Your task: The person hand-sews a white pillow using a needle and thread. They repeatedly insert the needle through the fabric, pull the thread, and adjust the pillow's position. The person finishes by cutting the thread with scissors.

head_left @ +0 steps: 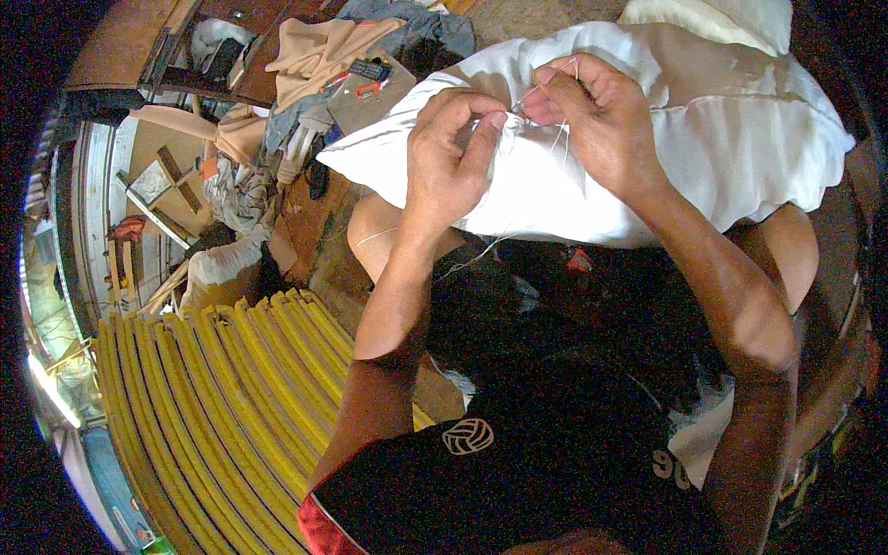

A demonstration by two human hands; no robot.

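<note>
A stuffed white pillow (740, 139) lies across my knees. My left hand (449, 157) pinches the pillow's open seam at its near edge, thumb and fingers closed on the fabric. My right hand (597, 116) is right beside it, fingers closed on a thin white thread (555, 74) that loops up from the seam. If there is a needle, it is too small to make out. A loose end of thread (472, 259) trails down over my lap.
A yellow slatted bench or rack (222, 398) runs along my left. Beyond the pillow lie heaps of beige and grey cloth (314, 55), a board with small tools (370, 83) and wooden pieces (176, 185). Another white pillow (721, 18) sits behind.
</note>
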